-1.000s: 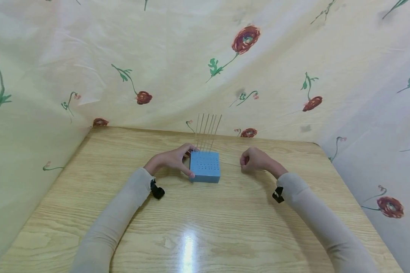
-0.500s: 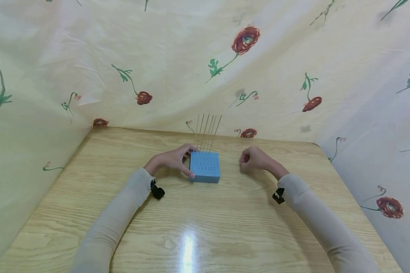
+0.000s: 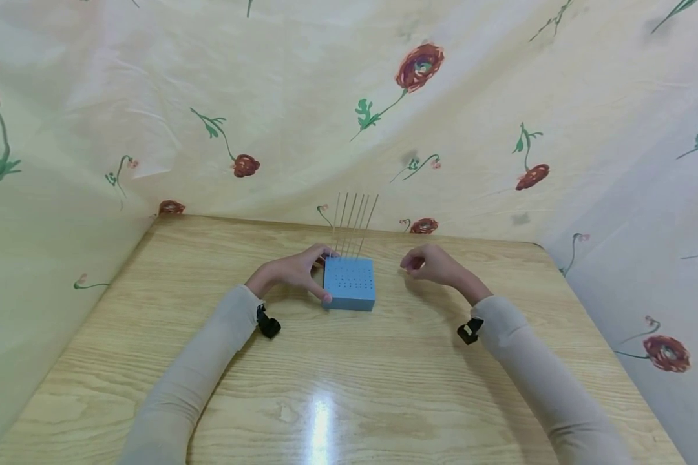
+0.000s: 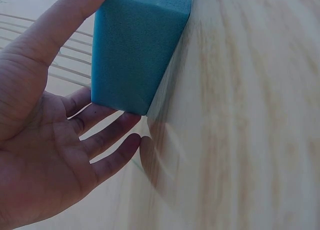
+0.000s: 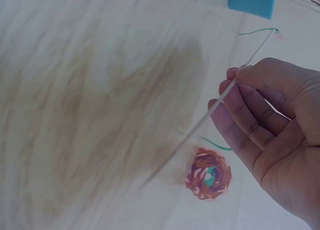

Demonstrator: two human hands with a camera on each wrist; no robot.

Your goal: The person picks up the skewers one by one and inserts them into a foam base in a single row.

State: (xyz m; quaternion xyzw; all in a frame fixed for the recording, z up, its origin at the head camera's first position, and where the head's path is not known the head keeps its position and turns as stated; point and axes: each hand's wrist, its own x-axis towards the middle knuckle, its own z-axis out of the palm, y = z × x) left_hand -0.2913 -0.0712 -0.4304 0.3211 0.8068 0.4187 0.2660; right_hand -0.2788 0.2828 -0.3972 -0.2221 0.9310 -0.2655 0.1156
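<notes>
A blue block with rows of small holes in its top sits on the table. My left hand holds it at its left side, thumb at the front corner and fingers round the back; in the left wrist view the fingers reach behind the block's end. Several thin sticks stand in the back row of the block, leaning slightly. To the right of the block, my right hand is raised above the table. Its thumb and fingertips pinch one thin stick, seen slanting across the right wrist view; the head view hardly shows it.
The wood-grain table runs back to a flower-printed cloth, which also hangs at both sides. Black straps with small mounts sit on both wrists.
My right hand has shifted slightly left and away from me, its fingers less tightly curled. The stick it pinches, earlier visible pointing toward the block, has turned. Left hand and block stay put.
</notes>
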